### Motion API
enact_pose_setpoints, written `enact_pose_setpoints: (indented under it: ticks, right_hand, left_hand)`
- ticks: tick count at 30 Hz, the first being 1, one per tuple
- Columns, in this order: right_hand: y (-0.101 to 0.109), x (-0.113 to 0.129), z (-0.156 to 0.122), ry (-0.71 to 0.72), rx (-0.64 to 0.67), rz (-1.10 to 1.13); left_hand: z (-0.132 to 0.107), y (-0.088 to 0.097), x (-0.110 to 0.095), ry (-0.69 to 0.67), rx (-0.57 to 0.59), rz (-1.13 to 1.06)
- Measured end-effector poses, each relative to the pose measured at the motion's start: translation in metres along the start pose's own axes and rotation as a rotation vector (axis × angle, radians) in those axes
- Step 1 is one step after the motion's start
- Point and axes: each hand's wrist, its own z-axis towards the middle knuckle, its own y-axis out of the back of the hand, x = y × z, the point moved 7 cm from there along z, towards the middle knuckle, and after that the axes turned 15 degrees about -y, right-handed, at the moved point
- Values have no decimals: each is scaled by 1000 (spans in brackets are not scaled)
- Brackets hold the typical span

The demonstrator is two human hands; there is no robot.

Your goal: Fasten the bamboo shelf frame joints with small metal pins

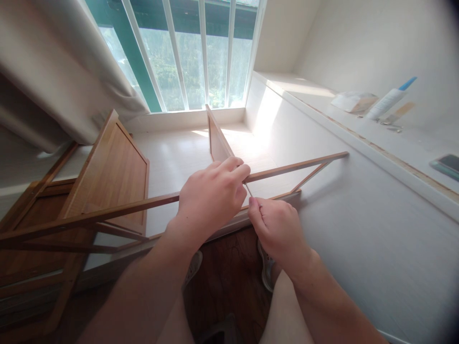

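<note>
My left hand [211, 196] is closed around a long thin wooden rail [297, 166] that runs across the view from lower left to upper right. Just below it, my right hand [278, 227] pinches a thin metal tool [248, 189] whose tip meets the rail by my left fingertips. The rail belongs to a wooden frame [107, 167] with panels, lying tilted on a pale raised window platform [172, 157]. A second upright wooden panel [217, 138] stands behind my left hand.
A barred window [193, 52] and a pale curtain [53, 71] fill the back. On the right, a white ledge [358, 129] carries a tube with a blue cap [389, 100], a packet [353, 101] and a phone [446, 165]. Dark wooden floor [229, 272] and my shoes lie below.
</note>
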Motion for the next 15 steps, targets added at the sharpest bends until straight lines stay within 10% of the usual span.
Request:
enact_pose_setpoints:
  ticks: [15]
  right_hand:
    - [0,-1,2,-34,33,40]
  left_hand:
    - [0,0,0,-2,0,4]
